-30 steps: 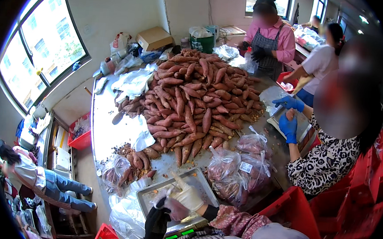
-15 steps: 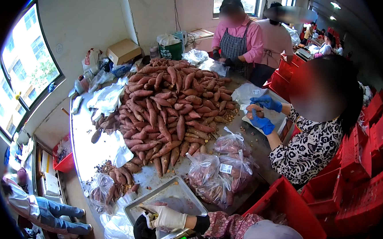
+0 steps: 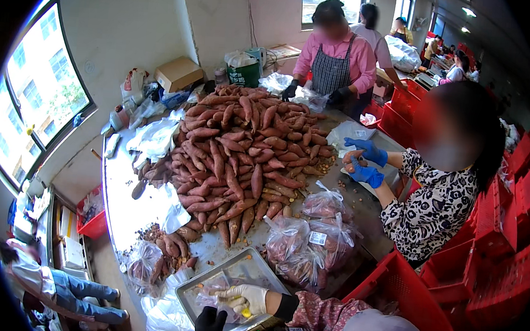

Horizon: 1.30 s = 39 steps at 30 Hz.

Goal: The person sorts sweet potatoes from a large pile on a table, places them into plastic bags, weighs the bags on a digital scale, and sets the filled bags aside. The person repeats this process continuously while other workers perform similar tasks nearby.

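Observation:
My right hand (image 3: 247,297), in a whitish glove, reaches over a metal tray (image 3: 276,285). Its forefinger stretches towards a clear plastic bag (image 3: 208,299) lying in the tray, while the other fingers curl by a small yellow thing (image 3: 246,312) too small to name. Beside the tray's near edge is my left hand (image 3: 209,325), in a black glove. The thumb stands up; most of its fingers are hidden, so its grip cannot be told. A large heap of sweet potatoes (image 3: 235,157) covers the table beyond the tray.
Filled bags of sweet potatoes (image 3: 312,242) stand right of the tray; another bag (image 3: 145,263) stands left. A red crate (image 3: 400,292) sits by my right arm. A blue-gloved co-worker (image 3: 438,190) holds a sweet potato at the right. Another co-worker (image 3: 340,60) stands behind the heap.
My right hand has shifted slightly right, and its forefinger now stretches out. My hands have come apart. The far co-worker's hands have separated, and the view has shifted slightly.

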Each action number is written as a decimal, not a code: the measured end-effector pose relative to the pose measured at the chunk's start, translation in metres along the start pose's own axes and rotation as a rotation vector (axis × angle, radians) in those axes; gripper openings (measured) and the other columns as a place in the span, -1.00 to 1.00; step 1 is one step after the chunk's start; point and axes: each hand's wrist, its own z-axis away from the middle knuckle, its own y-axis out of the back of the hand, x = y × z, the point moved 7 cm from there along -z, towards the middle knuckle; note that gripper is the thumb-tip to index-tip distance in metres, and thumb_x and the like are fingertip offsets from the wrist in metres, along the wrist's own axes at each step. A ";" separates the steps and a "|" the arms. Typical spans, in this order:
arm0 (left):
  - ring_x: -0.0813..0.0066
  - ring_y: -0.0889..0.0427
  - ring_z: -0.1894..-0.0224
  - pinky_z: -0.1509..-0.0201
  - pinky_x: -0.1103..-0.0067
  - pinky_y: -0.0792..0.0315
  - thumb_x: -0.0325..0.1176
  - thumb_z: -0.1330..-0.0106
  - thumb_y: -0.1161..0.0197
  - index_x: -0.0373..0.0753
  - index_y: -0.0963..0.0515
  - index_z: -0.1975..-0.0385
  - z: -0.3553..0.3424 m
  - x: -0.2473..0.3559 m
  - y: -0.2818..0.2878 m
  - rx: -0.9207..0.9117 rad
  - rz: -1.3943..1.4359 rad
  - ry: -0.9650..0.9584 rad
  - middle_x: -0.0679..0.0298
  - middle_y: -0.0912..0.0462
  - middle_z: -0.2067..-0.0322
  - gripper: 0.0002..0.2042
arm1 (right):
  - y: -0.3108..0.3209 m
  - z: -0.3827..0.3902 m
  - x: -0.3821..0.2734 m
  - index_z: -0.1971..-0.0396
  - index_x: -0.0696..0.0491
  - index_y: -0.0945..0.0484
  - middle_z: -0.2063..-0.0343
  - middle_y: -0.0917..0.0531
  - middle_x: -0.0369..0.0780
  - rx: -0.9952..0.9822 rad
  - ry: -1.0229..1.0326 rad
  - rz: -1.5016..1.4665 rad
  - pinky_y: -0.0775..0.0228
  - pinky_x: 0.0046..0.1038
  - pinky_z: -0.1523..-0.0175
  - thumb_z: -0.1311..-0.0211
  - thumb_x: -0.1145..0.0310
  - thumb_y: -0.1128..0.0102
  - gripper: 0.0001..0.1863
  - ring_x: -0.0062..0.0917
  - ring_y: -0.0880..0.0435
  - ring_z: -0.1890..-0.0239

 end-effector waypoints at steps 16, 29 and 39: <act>0.12 -0.62 0.13 0.11 0.41 -0.49 -0.35 -0.10 -0.31 -0.18 -0.48 -0.07 0.014 0.013 -0.004 -0.024 0.142 -0.392 0.15 -0.61 0.14 -0.53 | -0.114 0.057 0.038 0.01 0.17 -0.59 0.30 -0.59 -0.42 -0.116 0.296 1.193 -0.38 -0.71 0.12 -0.32 0.43 -0.21 -0.73 -0.81 -0.49 0.25; 0.12 -0.65 0.31 0.20 0.38 -0.49 -0.28 -0.29 -0.21 -0.22 -0.64 0.23 -0.098 -0.059 0.159 0.651 -0.125 -0.167 0.10 -0.66 0.38 -0.81 | -0.052 0.095 -0.065 0.05 0.14 -0.60 0.44 -0.68 -0.38 0.495 0.672 1.142 -0.07 -0.79 0.49 -0.43 0.24 -0.08 -0.70 -0.90 -0.27 0.60; 0.05 -0.57 0.01 -0.03 0.31 -0.47 -0.05 -0.18 -0.32 -0.23 -0.53 0.04 -0.118 -0.170 0.153 0.463 -0.304 0.152 0.03 -0.58 0.08 -0.55 | -0.026 0.090 -0.052 0.05 0.19 -0.58 0.42 -0.68 -0.31 0.487 0.623 1.148 -0.33 -0.70 0.24 -0.42 0.25 -0.08 -0.68 -0.74 -0.58 0.34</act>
